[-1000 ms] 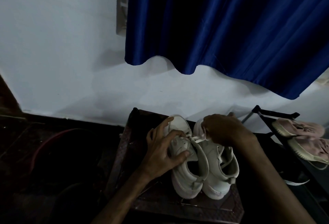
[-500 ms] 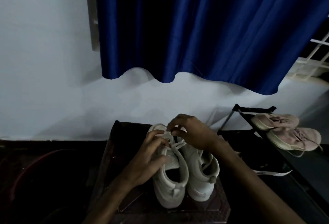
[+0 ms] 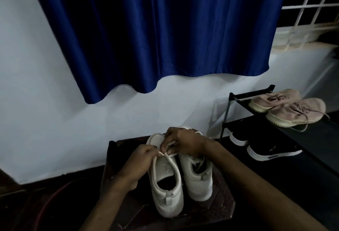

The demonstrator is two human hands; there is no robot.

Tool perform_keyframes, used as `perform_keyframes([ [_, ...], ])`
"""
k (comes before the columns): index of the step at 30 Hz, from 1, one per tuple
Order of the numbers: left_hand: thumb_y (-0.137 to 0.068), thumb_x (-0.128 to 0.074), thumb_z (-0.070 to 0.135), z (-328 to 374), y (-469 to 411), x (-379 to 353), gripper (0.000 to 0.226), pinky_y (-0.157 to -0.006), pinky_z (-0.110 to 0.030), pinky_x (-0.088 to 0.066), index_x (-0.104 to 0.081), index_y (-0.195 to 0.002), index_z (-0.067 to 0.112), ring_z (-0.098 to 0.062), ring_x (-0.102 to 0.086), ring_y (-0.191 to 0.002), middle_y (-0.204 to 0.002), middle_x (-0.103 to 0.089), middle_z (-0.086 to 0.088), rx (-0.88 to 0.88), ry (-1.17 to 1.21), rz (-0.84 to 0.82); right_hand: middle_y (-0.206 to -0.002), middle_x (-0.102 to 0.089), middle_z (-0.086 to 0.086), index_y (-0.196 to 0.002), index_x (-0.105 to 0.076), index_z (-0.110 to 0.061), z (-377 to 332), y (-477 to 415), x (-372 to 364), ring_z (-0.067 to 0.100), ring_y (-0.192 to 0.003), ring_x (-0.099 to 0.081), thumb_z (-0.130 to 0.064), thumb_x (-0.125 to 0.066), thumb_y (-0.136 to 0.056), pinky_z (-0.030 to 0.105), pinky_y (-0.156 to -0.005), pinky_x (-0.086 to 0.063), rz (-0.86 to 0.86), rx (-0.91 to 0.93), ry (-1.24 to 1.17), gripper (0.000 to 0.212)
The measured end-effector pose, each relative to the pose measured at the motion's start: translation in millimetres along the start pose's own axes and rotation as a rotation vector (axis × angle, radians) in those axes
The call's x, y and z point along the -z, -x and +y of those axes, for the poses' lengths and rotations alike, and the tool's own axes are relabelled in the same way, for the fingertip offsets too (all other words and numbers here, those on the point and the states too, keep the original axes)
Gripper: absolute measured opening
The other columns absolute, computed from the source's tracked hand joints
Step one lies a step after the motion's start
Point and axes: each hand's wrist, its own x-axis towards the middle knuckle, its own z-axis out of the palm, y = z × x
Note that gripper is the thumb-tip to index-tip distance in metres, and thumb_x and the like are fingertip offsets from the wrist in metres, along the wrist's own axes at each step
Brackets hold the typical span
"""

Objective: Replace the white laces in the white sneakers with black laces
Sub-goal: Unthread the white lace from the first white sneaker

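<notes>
The left hand (image 3: 141,158) and right hand (image 3: 185,143), fingers curled, each pinch a flat white lace (image 3: 169,154). The smooth white sneakers (image 3: 166,181) stand on a dark wooden worktop (image 3: 220,202).

No legible text or labels.

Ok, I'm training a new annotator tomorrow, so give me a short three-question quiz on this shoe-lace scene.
1. True or false: the left hand and the right hand both pinch the white lace of the white leather sneaker on the left.
2. Which pair sits on the top shelf of the black metal rack? A: pink knit sneakers. B: brown boots. C: green sandals.
3. Fill in: the hanging satin curtain is ___ in colour.
Key: 1 true; 2 A; 3 blue.
</notes>
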Motion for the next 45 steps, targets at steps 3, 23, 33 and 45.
perform_keyframes([
  [3,-0.094,-0.051,0.017,6.3,-3.7,14.2,0.025,-0.075,-0.040,-0.050,-0.064,-0.074,0.008,-0.019,-0.062,-0.092,-0.093,-0.067,-0.011,0.251,0.311,-0.007,-0.111,-0.054,-0.006,-0.098,-0.072,-0.041,3.1,-0.4,-6.7,0.004,-0.097,-0.054,-0.029,-0.075,-0.080,0.024,-0.088,-0.045,0.001,0.014,-0.065,0.022],
  [23,-0.097,-0.054,0.015,9.3,-5.6,21.6,0.017,-0.064,-0.028,-0.044,-0.068,-0.088,0.018,-0.008,-0.057,-0.073,-0.081,-0.063,0.008,-0.295,-0.470,0.317,-0.111,-0.048,-0.015,-0.099,-0.066,-0.052,16.2,-0.2,-13.3,0.012,-0.110,-0.044,-0.039,-0.075,-0.078,0.046,-0.095,-0.041,0.086,-0.034,-0.045,0.026],
  [33,-0.093,-0.062,0.025,1.5,1.7,18.9,0.015,-0.081,-0.020,-0.047,-0.069,-0.102,0.035,0.003,-0.058,-0.096,-0.106,-0.060,0.022,-0.466,-0.654,0.210,-0.110,-0.047,-0.018,-0.099,-0.063,-0.054,14.6,-2.0,-16.5,0.012,-0.107,-0.047,-0.041,-0.072,-0.078,0.047,-0.094,-0.043,0.116,-0.035,-0.025,0.026],
  [45,-0.093,-0.058,0.033,23.8,9.2,17.7,0.009,-0.068,-0.025,-0.044,-0.067,-0.092,0.033,-0.004,-0.060,-0.085,-0.096,-0.059,0.017,-0.513,-1.005,0.259,-0.111,-0.049,-0.018,-0.099,-0.065,-0.052,15.6,0.9,-17.9,0.011,-0.108,-0.045,-0.042,-0.072,-0.080,0.046,-0.094,-0.042,0.122,-0.071,-0.006,0.023],
])
